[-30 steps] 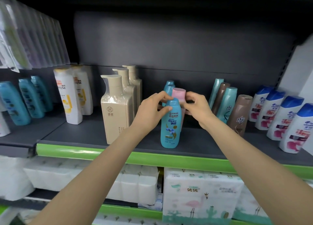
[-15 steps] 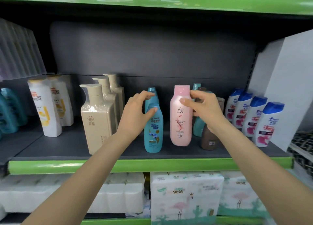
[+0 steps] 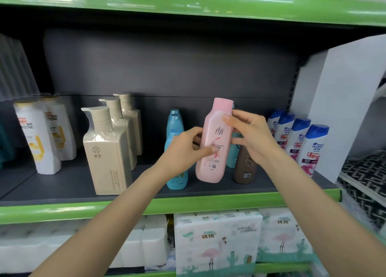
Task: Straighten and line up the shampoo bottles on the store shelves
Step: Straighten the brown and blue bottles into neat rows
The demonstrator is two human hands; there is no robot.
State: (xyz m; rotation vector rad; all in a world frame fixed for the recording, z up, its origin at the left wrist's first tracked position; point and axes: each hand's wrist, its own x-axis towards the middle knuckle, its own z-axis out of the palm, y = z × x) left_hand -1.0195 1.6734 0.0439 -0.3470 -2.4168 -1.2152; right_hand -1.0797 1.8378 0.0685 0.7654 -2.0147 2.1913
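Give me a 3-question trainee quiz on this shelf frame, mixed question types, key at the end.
1. True or false: both hands grip the pink bottle.
2. Multiple choice: which bottles stand at the right end of the shelf? A) beige pump bottles B) white bottles with blue caps C) teal bottles
3. Short answer: what colour is the bottle standing just right of the pink one, below the right hand?

Key
1. True: the left hand holds its middle, the right hand its upper part.
2. B, the white bottles with blue caps.
3. Brown: the brown bottle.
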